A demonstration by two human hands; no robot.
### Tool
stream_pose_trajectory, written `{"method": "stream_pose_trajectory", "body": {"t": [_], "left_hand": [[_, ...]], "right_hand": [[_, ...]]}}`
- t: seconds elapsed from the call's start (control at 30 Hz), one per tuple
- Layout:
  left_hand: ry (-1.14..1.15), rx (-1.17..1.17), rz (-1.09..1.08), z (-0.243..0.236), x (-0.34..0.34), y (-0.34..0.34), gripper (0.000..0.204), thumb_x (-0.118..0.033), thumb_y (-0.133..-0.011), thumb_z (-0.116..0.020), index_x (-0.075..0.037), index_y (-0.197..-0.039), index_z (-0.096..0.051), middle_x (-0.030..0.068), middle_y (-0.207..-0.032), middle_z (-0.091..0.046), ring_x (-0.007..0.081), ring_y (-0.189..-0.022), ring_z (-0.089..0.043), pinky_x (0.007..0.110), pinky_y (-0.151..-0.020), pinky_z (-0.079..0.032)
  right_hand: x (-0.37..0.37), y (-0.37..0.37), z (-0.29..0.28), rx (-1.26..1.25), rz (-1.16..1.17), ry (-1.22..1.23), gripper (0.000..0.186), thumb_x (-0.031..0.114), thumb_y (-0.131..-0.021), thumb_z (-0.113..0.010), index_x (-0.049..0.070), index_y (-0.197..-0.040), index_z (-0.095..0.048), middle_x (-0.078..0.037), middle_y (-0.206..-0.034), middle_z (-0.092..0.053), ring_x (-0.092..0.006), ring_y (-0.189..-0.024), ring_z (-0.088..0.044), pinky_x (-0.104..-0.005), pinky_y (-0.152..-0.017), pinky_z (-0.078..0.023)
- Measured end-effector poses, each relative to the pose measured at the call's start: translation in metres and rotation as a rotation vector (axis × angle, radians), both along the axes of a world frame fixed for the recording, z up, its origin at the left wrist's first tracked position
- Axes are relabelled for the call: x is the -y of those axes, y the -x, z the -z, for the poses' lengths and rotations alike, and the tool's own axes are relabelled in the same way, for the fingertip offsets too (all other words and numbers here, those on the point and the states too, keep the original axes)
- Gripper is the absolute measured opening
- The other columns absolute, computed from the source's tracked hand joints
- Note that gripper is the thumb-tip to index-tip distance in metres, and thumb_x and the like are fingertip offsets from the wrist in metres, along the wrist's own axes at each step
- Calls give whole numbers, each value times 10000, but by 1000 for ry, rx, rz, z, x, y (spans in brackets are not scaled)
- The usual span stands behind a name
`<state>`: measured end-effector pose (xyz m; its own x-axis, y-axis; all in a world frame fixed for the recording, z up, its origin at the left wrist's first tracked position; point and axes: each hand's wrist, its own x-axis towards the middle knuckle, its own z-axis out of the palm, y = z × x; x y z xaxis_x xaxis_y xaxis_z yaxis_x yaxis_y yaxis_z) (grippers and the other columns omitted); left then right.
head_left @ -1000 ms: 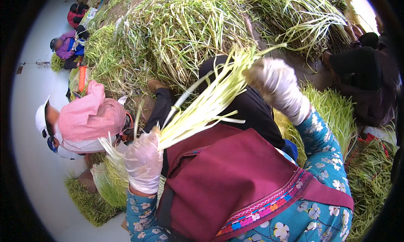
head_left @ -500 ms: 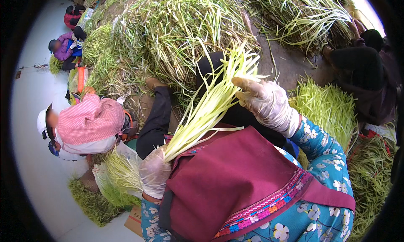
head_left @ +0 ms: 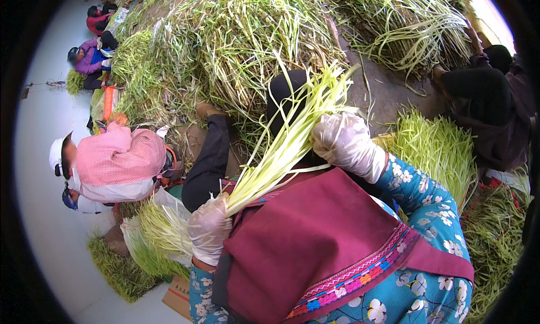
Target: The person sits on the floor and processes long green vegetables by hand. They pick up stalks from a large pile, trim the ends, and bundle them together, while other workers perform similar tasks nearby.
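Note:
A loose bundle of yellow chives (head_left: 281,155), long, flat and pale yellow-green, lies slantwise above my lap. My left hand (head_left: 209,225), in a thin whitish glove, is closed around its lower end. The leaf tips fan out toward the upper right. Against the right side of those tips is my right hand (head_left: 346,144), gloved the same way, with its fingers curled in. What those fingers hold, if anything, is hidden. A maroon apron (head_left: 315,234) with an embroidered band covers my front beneath the bundle.
Large heaps of green leaves (head_left: 253,42) lie ahead, with another heap (head_left: 410,28) at the far right. Trimmed pale chives (head_left: 436,149) stand at my right. Pale bunches (head_left: 163,231) lie at my left. Co-workers sit nearby, one in a pink checked top (head_left: 118,158).
My right hand has gone from extended fingers to curled ones and moved slightly down and left. The leaf tips have shifted a little; my left hand keeps its grip.

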<state>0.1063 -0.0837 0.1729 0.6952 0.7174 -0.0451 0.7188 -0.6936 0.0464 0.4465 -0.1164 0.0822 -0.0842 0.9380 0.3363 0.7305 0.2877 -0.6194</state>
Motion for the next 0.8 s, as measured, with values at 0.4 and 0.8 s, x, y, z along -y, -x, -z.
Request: {"method": "stream_pose_trajectory", "body": {"t": [0.4, 0.8], "left_hand": [[-175, -285, 79, -26, -5, -9, 264, -124, -827, -619, -77, -1082, -669, 75, -706, -570, 257, -639, -582, 391, -570, -445], [-220, -279, 82, -42, -2, -25, 239, -98, -834, -594, -89, -1057, -681, 59, -688, -569, 235, -626, -579, 377, -578, -448]], "right_hand": [[-28, -98, -40, -547, 297, -7, 321, -75, -856, -659, 10, -1164, -629, -60, -1138, -668, -89, -894, -591, -226, -856, -486], [-155, 6, -27, 540, -495, 217, 136, 128, -888, -615, 100, -983, -707, -68, -802, -677, -234, -724, -663, -359, -667, -549]]}}
